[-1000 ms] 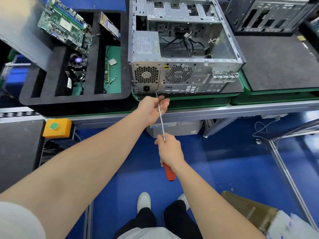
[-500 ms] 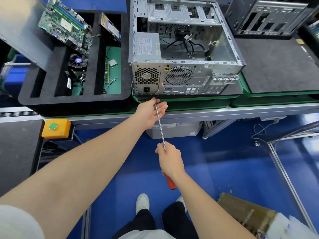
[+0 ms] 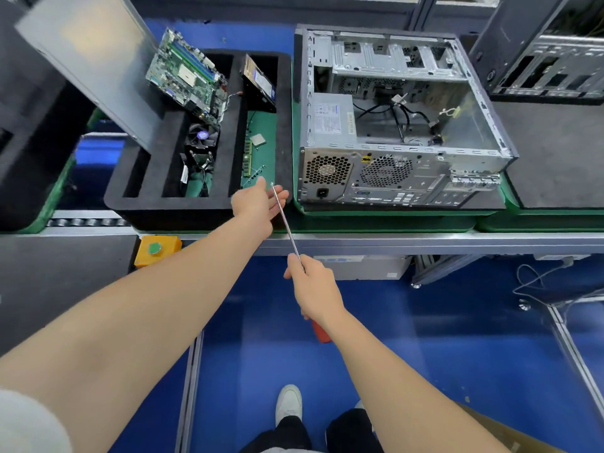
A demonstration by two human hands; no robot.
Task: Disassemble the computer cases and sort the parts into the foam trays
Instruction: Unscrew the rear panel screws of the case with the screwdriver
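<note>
The right hand (image 3: pixel 315 289) is closed round the screwdriver (image 3: pixel 287 222) where the steel shaft meets the red handle, whose end pokes out below the wrist. The shaft runs long and thin, up and to the left, and its tip ends just beside the left hand (image 3: pixel 258 202). That hand is spread, fingers fairly straight, over the near right corner of the black foam tray (image 3: pixel 170 204); I cannot tell whether anything small lies in its palm. The computer case (image 3: pixel 392 178) sits just beside the tray, to the right of both hands, with its rear panel facing the person. The tray's rightmost compartment (image 3: pixel 264 125), green-floored with a memory stick (image 3: pixel 247 158) in it, lies directly beyond the left fingertips. The left hand is therefore the nearer one for dropping a part there. To reach the case again, the right hand would need to swing the tip rightward.
</note>
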